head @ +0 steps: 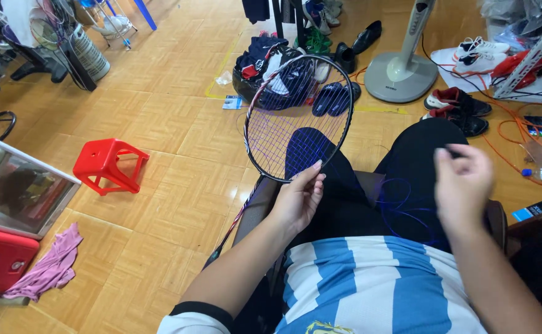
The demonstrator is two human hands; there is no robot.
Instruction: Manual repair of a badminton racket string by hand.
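Purple string half-woven in racket, frame centre | left hand clamped on lower rim | right hand blurred, pinch unclear | next: likely draw slack taut

A warm, evenly lit room with a wooden parquet floor marked by lines of yellow tape. A small red plastic stool stands on the floor at left, near a glass-fronted cabinet and a crumpled pink cloth. Farther back, a grey pedestal fan base stands among scattered shoes, an orange cable and a heap of clothes.
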